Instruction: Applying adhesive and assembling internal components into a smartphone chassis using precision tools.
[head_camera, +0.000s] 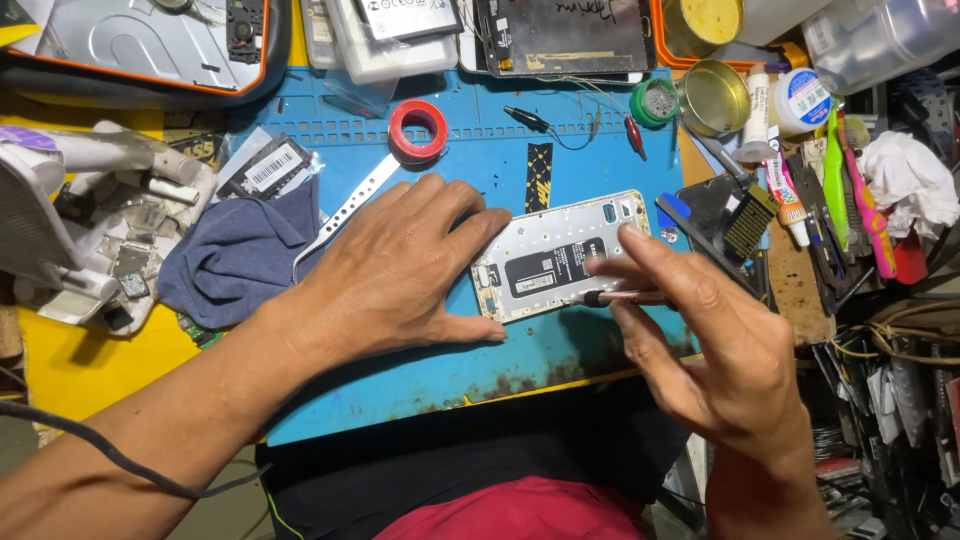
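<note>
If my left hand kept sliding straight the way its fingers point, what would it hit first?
The left hand points right across the blue mat. Its fingertips already seem to meet the left end of the opened phone, so that comes first; the right hand with its thin tool lies beyond.

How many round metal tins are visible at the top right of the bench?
2. An open round metal tin with yellow paste sits at the top edge; an open empty round metal tin lies just below it. More may hide in the clutter.

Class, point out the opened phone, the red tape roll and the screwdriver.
opened phone (545, 262): head view, dark middle panel.
red tape roll (418, 130): head view, red rim.
screwdriver (625, 297): head view, shaft by the right fingers.
</note>
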